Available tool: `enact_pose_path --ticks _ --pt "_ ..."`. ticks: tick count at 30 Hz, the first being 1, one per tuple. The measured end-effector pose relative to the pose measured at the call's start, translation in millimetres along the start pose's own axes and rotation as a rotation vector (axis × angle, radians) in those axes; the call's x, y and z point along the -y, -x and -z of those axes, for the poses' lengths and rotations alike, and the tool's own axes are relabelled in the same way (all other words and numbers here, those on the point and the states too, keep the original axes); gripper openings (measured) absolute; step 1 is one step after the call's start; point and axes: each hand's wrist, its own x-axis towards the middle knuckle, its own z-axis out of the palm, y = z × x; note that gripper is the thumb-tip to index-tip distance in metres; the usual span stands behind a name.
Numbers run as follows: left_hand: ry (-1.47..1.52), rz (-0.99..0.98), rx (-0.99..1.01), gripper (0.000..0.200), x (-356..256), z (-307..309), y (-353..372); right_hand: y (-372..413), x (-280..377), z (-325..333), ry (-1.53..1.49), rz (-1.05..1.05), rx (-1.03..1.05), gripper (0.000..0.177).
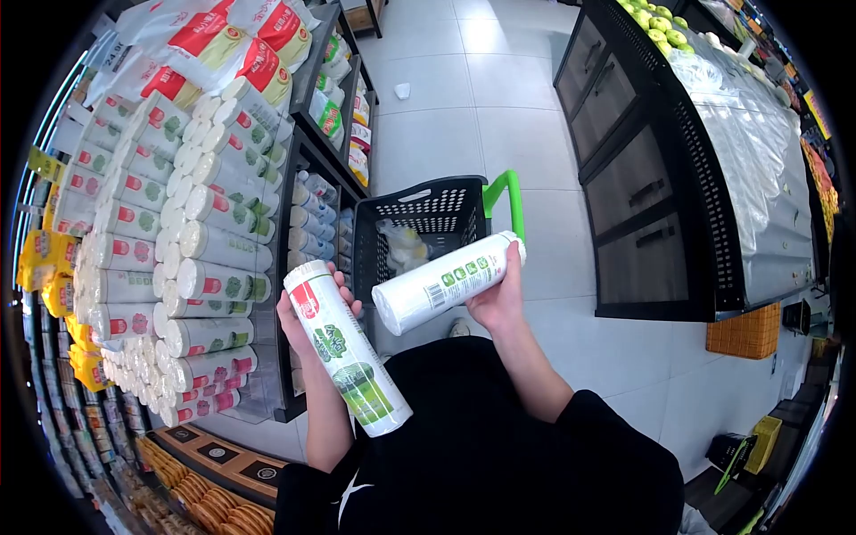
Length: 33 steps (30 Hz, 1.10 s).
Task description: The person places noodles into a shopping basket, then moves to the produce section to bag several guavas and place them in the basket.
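My left hand (294,323) is closed around a white cylindrical noodle pack (349,352) with a red logo and green print. That pack slants, its lower end near my black shirt. My right hand (499,301) grips a second white noodle pack (441,283) near its right end. Its barcode and small green symbols face up, and it tilts upward to the right. Both packs are held in front of my body, apart from each other. Beyond them stands a black shopping basket (428,194) with a green handle (514,203), partly hidden by the right pack.
Inside the basket lies a clear plastic bag (403,242) with pale contents. Stacked noodle packs (218,254) and red-and-white bags (209,36) fill the left shelf. A dark cabinet (637,178) stands on the right, with green fruit (658,25) on top. Tiled floor (526,134) runs between.
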Motion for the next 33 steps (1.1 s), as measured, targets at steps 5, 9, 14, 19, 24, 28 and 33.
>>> enact_pose_path --ticks 5,9,14,19,24,28,33 --pt "-0.049 0.005 -0.018 0.078 9 0 -8 0 13 5 -0.034 -0.031 0.104 0.064" --pt "-0.078 -0.014 -0.106 0.084 23 -12 -9 -3 23 13 -0.058 -0.061 0.16 0.063" --pt "-0.249 -0.027 -0.281 0.082 26 -12 -16 -5 27 7 -0.056 -0.023 0.089 0.063" --pt "-0.307 0.007 -0.343 0.075 35 -21 -24 -1 35 10 0.028 -0.036 0.182 0.07" --pt "-0.335 -0.002 -0.319 0.071 41 -17 -23 1 32 9 -0.026 -0.086 0.177 0.071" --pt "-0.321 -0.017 -0.186 0.068 30 -14 -29 1 32 7 -0.021 -0.084 0.185 0.066" --pt "-0.429 -0.167 -0.262 0.07 20 -25 -24 -2 32 5 -0.055 -0.092 0.186 0.066"
